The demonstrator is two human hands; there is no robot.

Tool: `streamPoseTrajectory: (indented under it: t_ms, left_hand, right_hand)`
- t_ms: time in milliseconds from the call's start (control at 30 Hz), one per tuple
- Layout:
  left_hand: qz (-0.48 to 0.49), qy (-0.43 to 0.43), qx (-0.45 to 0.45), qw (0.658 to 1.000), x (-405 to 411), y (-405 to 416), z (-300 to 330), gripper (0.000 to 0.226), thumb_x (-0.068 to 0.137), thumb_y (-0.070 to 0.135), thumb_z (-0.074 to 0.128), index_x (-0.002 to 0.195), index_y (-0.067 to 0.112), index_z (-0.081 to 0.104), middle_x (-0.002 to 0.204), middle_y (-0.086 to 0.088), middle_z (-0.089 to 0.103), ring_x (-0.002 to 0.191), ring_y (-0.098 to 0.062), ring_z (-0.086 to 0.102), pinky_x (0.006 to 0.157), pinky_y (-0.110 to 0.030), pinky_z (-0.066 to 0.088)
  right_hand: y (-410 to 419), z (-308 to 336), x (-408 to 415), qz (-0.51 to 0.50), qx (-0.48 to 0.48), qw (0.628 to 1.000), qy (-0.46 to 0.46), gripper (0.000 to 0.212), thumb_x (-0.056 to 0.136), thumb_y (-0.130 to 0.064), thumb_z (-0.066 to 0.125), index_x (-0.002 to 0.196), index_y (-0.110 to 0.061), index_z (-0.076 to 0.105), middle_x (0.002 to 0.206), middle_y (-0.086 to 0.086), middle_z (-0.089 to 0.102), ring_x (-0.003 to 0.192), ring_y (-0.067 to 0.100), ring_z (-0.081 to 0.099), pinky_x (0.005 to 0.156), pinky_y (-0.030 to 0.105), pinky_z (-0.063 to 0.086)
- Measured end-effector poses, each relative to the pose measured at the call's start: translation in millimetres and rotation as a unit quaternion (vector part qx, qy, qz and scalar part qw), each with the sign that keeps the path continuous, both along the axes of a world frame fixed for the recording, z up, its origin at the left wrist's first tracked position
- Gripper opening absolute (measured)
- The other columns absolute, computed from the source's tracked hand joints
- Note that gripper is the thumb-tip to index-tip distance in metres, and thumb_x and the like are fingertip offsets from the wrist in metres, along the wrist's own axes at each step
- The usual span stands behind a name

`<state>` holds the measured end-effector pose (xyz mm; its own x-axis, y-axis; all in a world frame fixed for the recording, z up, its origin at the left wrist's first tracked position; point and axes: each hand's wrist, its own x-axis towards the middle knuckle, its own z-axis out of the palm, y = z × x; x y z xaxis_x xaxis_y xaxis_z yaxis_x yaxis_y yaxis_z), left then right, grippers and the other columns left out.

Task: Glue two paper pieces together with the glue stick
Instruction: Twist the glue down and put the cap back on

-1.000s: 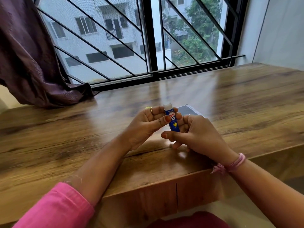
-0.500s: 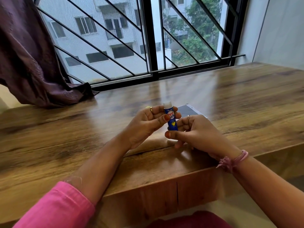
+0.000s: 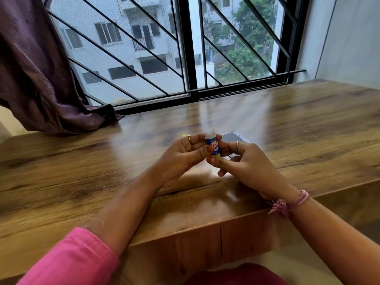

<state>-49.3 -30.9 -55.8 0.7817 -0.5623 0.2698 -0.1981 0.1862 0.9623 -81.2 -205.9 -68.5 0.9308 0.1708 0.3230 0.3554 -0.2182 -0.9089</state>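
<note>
A small blue glue stick (image 3: 213, 145) with a white top stands upright between both hands above the wooden table (image 3: 102, 161). My left hand (image 3: 185, 155) pinches its body between thumb and fingers. My right hand (image 3: 246, 163) curls round its lower end, thumb and fingers on the base. Behind my right hand a grey paper piece (image 3: 234, 137) with a white edge lies flat on the table, partly hidden. A second paper piece is not visible.
A barred window (image 3: 191, 48) runs along the table's far edge. A dark purple curtain (image 3: 37, 79) hangs at the left and rests on the tabletop. A pale wall (image 3: 349, 38) stands at the right. The table's front edge has a drawer face below.
My right hand has shifted slightly lower on the glue stick's base, its fingers turning there. The left hand keeps the same hold. The stick stays upright.
</note>
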Motion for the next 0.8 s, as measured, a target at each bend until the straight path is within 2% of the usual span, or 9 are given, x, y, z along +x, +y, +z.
streamPoseTrajectory:
  t_ms: [100,167,233,300,400,500,600,700,800]
  left_hand:
    - [0.043,-0.013,0.020,0.999,2.7,-1.9,-2.8,0.042,0.080,0.012,0.063,0.121,0.011,0.057,0.117,-0.006,0.069,0.112,-0.023,0.063,0.091,-0.029,0.051]
    - [0.108,-0.032,0.028,0.993,7.9,1.6,-0.3,0.055,0.076,0.017,0.070,0.128,0.014,0.051,0.119,-0.005,0.067,0.108,-0.021,0.064,0.093,-0.036,0.052]
    - [0.190,-0.027,-0.019,0.981,17.3,10.6,3.7,0.068,0.073,0.027,0.075,0.132,0.014,0.044,0.107,0.000,0.067,0.090,-0.014,0.067,0.082,-0.034,0.056]
    - [0.302,-0.025,-0.051,0.952,30.5,22.3,4.2,0.061,0.082,0.032,0.070,0.132,0.013,0.042,0.096,0.001,0.061,0.079,-0.010,0.063,0.070,-0.029,0.054]
    - [0.448,-0.059,0.084,0.888,54.6,38.5,-6.8,0.053,0.091,0.026,0.060,0.136,0.013,0.035,0.103,-0.002,0.058,0.094,-0.019,0.058,0.078,-0.033,0.051]
    - [0.428,-0.042,0.225,0.874,72.1,43.7,-17.8,0.073,0.087,0.032,0.066,0.144,0.009,0.025,0.128,-0.009,0.054,0.105,-0.019,0.056,0.092,-0.035,0.048]
    - [0.373,-0.074,0.335,0.862,81.5,39.4,-19.3,0.089,0.079,0.050,0.069,0.147,0.012,0.024,0.136,-0.007,0.049,0.112,-0.016,0.051,0.101,-0.036,0.043]
    - [0.337,-0.117,0.395,0.847,85.8,35.1,-17.0,0.068,0.080,0.053,0.066,0.138,0.025,0.043,0.128,-0.003,0.057,0.117,-0.021,0.051,0.104,-0.043,0.040]
    - [0.350,-0.122,0.337,0.865,87.1,34.9,-16.3,0.035,0.083,0.037,0.070,0.115,0.023,0.065,0.107,-0.004,0.067,0.101,-0.021,0.061,0.091,-0.036,0.050]
  right_hand:
    - [-1.5,-1.5,4.6,0.013,0.027,0.999,0.036,0.011,0.076,-0.021,0.077,0.084,-0.024,0.071,0.075,-0.007,0.074,0.052,0.008,0.066,0.042,0.007,0.038]
    - [-1.6,-3.3,6.5,0.009,0.025,0.998,0.053,0.016,0.075,-0.020,0.078,0.088,-0.016,0.071,0.072,-0.001,0.074,0.052,0.010,0.066,0.044,0.012,0.045]
    - [-1.8,-5.3,7.1,0.003,0.013,0.998,0.061,0.021,0.074,-0.022,0.079,0.092,-0.013,0.070,0.075,0.002,0.074,0.054,0.011,0.067,0.054,0.023,0.054]
    - [-1.9,-6.5,7.1,-0.004,-0.009,0.998,0.060,0.021,0.075,-0.024,0.078,0.091,-0.014,0.070,0.072,0.004,0.074,0.055,0.011,0.067,0.056,0.028,0.055]
    - [-1.5,-7.1,6.8,-0.008,-0.024,0.998,0.064,0.019,0.075,-0.025,0.078,0.089,-0.016,0.068,0.058,-0.005,0.070,0.052,0.006,0.065,0.046,0.018,0.046]
    - [-0.7,-6.2,6.5,-0.009,-0.034,0.997,0.067,0.020,0.076,-0.024,0.078,0.091,-0.016,0.068,0.059,-0.005,0.070,0.050,0.002,0.064,0.041,0.011,0.040]
    - [-0.1,-4.9,6.2,-0.008,-0.040,0.997,0.069,0.022,0.076,-0.024,0.077,0.094,-0.015,0.068,0.066,-0.002,0.071,0.050,0.001,0.064,0.041,0.012,0.041]
    - [0.4,-5.0,6.4,-0.012,-0.041,0.997,0.071,0.022,0.076,-0.024,0.077,0.094,-0.014,0.068,0.065,-0.004,0.071,0.051,0.002,0.065,0.042,0.013,0.043]
    - [0.3,-5.3,6.3,-0.018,-0.045,0.996,0.068,0.022,0.076,-0.024,0.077,0.093,-0.014,0.068,0.067,-0.003,0.072,0.053,0.004,0.066,0.045,0.016,0.046]
